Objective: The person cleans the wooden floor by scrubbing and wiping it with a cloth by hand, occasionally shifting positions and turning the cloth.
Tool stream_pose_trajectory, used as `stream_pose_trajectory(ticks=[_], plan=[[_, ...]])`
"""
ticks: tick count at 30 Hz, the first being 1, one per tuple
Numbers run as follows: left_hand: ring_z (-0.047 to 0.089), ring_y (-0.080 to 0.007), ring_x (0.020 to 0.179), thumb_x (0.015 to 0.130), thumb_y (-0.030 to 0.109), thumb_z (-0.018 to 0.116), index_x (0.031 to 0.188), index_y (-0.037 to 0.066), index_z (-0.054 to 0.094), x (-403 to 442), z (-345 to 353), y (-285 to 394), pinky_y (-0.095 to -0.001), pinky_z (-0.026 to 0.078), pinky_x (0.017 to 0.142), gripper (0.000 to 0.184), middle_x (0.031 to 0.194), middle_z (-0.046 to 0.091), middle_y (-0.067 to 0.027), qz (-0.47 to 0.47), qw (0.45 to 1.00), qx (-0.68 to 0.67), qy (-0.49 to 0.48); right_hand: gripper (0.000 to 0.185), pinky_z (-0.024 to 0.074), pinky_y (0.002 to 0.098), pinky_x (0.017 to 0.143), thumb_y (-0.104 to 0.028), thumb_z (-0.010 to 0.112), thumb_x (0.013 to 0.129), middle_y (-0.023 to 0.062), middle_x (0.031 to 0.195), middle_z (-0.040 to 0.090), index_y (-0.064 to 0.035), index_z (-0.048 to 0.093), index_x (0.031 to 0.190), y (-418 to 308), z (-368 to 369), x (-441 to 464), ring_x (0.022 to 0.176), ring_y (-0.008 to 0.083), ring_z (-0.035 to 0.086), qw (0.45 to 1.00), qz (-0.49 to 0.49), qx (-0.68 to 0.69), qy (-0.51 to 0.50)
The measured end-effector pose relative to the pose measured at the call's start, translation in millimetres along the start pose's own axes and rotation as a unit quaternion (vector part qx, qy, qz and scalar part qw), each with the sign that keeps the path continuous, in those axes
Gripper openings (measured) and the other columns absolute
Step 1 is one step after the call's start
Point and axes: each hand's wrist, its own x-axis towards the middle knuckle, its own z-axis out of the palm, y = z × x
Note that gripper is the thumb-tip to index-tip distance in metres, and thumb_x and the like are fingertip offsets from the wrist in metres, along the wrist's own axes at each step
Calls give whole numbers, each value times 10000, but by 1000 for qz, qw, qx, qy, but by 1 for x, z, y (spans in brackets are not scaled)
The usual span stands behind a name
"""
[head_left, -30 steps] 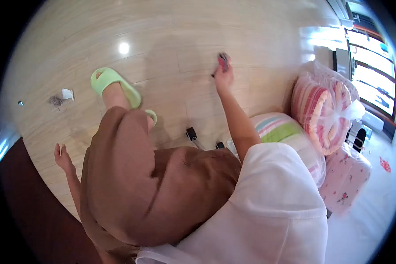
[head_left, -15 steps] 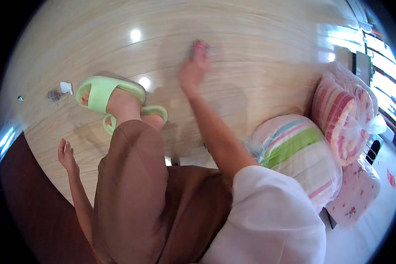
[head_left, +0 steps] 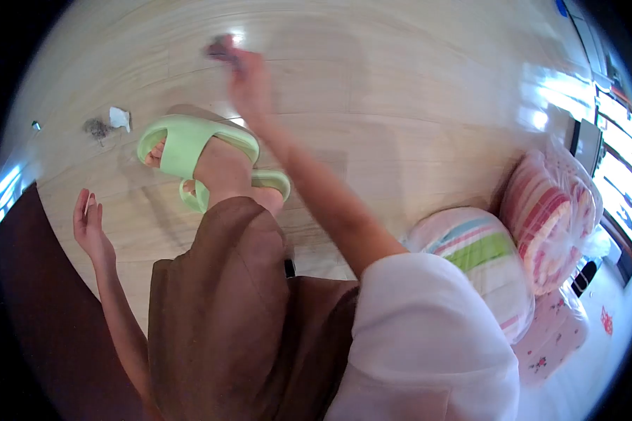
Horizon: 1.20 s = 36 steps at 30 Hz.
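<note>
My right hand [head_left: 249,83] reaches over the wood floor past my feet, blurred by motion. Its fingers are closed on a small dark greyish clump [head_left: 221,48], too smeared to name. To the left, my left hand [head_left: 91,226] hangs with its fingers loosely apart and nothing in them. Between the hands are my feet in light green slippers [head_left: 184,146]. On the floor beyond the toes lie a grey fuzzy tuft, like hair or dust [head_left: 97,128], and a crumpled white tissue [head_left: 119,118] beside it.
A tiny shiny object [head_left: 36,125] lies far left on the floor. A dark brown surface [head_left: 49,316] fills the lower left. At right are plastic-wrapped bedding with a green stripe [head_left: 481,252], a pink striped bundle [head_left: 541,217] and a pink floral item [head_left: 551,337].
My right hand has swept left across the floor with the dark clump. My left hand has risen slightly and shifted left. The view has shifted a little.
</note>
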Motion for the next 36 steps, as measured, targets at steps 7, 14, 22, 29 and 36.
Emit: stream_pose_trajectory(ticks=[7, 14, 22, 29, 36], plan=[[529, -211, 1267, 981, 107, 588, 1331, -2, 547, -1, -6, -8, -360, 442, 1051, 369, 1369, 553, -106, -35, 999, 10, 2, 384, 470, 505, 903, -1, 519, 841, 253, 1111, 580, 3, 509, 1225, 12, -21, -41, 1034, 428, 572, 977, 126, -142, -97], [532, -241, 1266, 988, 118, 578, 1336, -30, 531, 2, -15, 9, -381, 455, 1054, 381, 1378, 540, -142, -34, 999, -25, 16, 321, 487, 490, 852, -94, 653, 808, 244, 1004, 614, -11, 586, 1111, -24, 102, -2, 958, 443, 587, 969, 155, 67, -179], [526, -246, 1283, 1001, 120, 551, 1359, -41, 506, 19, 19, 36, -394, 467, 1060, 395, 1405, 521, -144, 13, 999, -40, -8, 456, 407, 400, 1075, -53, 520, 945, 200, 1371, 535, 2, 475, 1396, 72, -192, -18, 1307, 306, 491, 981, 117, 85, 126], [517, -252, 1292, 1010, 108, 530, 1376, -35, 492, 30, 89, 77, -385, 454, 1076, 396, 1404, 518, -152, 52, 992, -69, -91, 541, 437, 356, 1035, 48, 464, 854, 188, 1367, 569, -17, 489, 1390, 143, -402, -45, 1241, 274, 576, 852, 294, -275, 333], [528, -239, 1278, 1013, 113, 531, 1359, -32, 507, 35, 122, 94, -375, 449, 1078, 377, 1375, 544, -137, 29, 990, -91, -100, 476, 462, 499, 858, -23, 478, 910, 187, 1134, 637, -88, 503, 1381, 119, -185, 61, 980, 379, 625, 921, 102, -254, 278]])
